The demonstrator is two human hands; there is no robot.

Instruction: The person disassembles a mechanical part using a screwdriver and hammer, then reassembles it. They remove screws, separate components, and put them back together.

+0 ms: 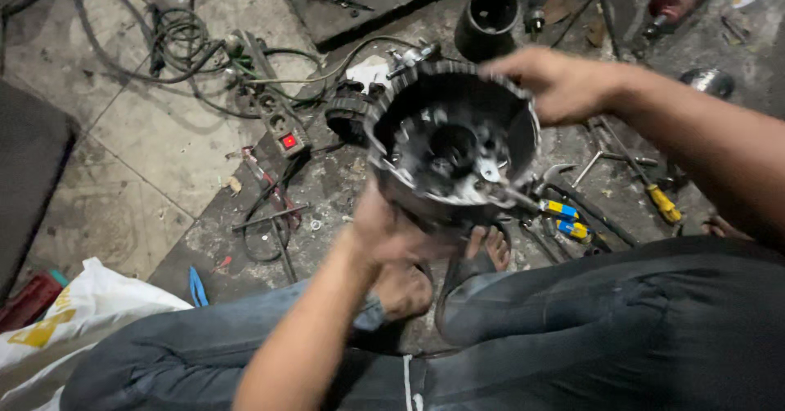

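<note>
I hold a round, dark metal drum-shaped housing with a toothed rim up over the floor, its open side facing me. My left hand grips its lower left edge from below. My right hand clasps its upper right rim. Inside the housing I see a central hub and greasy metal parts. My knees and sandalled feet lie below it.
A power strip with a red switch and tangled cables lie to the left. A black cylinder stands behind. Screwdrivers with yellow handles, loose tools and a white plastic bag litter the dirty floor.
</note>
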